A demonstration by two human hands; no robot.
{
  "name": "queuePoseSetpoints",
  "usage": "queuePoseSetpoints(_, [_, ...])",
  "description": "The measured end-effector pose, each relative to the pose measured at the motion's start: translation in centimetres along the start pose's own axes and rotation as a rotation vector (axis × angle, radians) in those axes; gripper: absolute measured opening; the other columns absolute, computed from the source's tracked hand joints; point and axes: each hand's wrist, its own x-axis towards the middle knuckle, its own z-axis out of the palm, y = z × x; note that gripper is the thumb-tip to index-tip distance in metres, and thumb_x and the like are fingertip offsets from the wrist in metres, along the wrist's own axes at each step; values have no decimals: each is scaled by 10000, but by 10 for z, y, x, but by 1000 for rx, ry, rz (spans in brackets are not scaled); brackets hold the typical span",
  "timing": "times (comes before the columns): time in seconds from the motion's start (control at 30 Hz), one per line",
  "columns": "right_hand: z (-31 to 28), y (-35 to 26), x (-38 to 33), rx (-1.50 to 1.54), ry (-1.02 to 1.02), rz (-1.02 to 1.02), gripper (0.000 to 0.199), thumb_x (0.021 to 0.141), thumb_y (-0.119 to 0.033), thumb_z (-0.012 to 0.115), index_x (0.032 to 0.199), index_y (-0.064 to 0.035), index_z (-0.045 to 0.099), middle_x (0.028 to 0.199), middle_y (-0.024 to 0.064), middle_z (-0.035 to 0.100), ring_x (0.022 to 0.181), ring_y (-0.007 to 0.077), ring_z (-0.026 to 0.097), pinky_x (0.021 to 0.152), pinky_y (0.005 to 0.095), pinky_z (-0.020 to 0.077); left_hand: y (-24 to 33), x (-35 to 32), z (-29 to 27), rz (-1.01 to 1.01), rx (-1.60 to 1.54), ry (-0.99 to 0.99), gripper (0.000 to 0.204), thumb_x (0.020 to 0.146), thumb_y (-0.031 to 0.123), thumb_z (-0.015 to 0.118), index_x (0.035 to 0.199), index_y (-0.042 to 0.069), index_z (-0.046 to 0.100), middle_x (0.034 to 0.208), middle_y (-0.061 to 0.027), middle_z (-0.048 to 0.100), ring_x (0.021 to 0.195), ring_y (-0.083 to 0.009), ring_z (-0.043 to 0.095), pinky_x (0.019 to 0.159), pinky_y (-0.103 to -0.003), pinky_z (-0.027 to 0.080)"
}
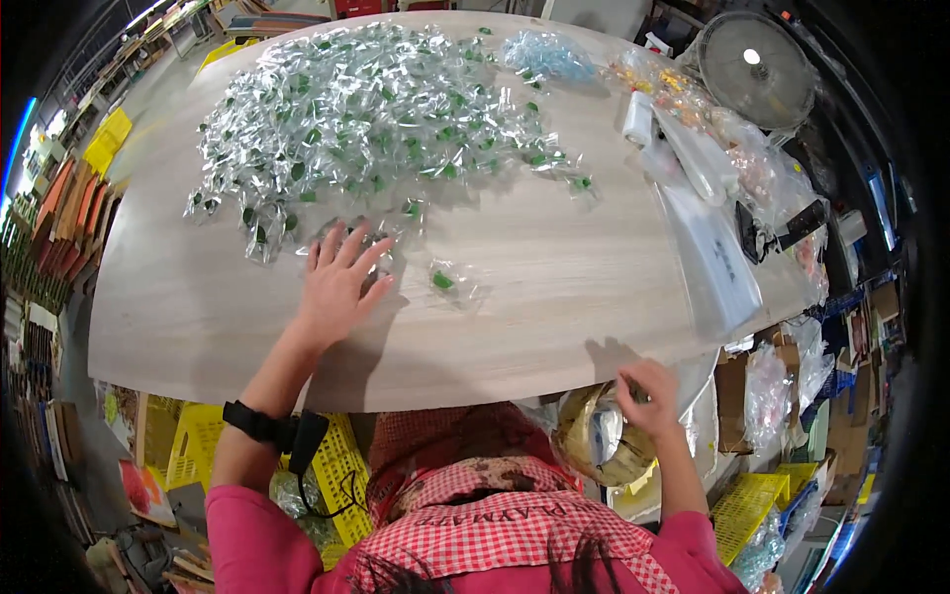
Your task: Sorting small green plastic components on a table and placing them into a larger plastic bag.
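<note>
Wispy dark hair (pixel 592 564), bare hands (pixel 334 295), crinkly clear packets (pixel 341 124)

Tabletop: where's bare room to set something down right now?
Widest free patch: right of the loose green-and-clear packet, left of the clear plastic sheets. Another lies between the left hand and the left edge of the tabletop. Crowded: the far side, under the packet heap, and the right edge, with bags and sheets.

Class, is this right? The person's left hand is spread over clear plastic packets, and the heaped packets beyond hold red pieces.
The colour is wrong: the head view shows green pieces in the heaped clear plastic packets. The bare left hand is as stated.
</note>
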Motion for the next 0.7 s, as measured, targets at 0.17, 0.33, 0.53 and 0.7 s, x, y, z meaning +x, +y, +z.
queuePoseSetpoints(0.17, [-18, -19, -39, -296, -502, 147, 188, 701, -122, 763, 870, -86, 692, 803, 83, 661, 760, 281, 631, 639, 374, 483, 44, -24, 1, 161, -28, 19, 517, 903, 436, 589, 1392, 293, 501, 1504, -95, 383, 1371, -398, 320, 1106, -577, 223])
queuePoseSetpoints(0.33, [-9, -24, -10, 92, -185, 31, 143, 766, -76, 691, 906, -91, 715, 1015, 68, 689, 933, 285, 624, 790, 383, 486, 81, -21, -19, 332, -188, -28, 681, 840, 460, 669, 1436, 216, 448, 1551, -190, 264, 1420, -391, 257, 1134, -557, 191])
queuePoseSetpoints(0.53, [37, -45, 90, 107, -188, -263, 550, 810, -242, 688, 1333, -137, 553, 1442, 83, 490, 1348, 322, 409, 1066, 492, 331, 58, -27, -14, 79, -585, 21, 910, 695, 399, 827, 1448, 120, 399, 1526, -206, 272, 1404, -402, 284, 1131, -496, 270])
queuePoseSetpoints(0.7, [88, -60, 138, 107, -315, -390, 730, 846, -449, 659, 1469, -167, 406, 1563, 85, 327, 1446, 345, 265, 1127, 556, 243, 55, -44, -15, 52, -538, 138, 738, 692, 223, 828, 1335, 78, 495, 1398, -189, 421, 1295, -381, 427, 1051, -441, 387])
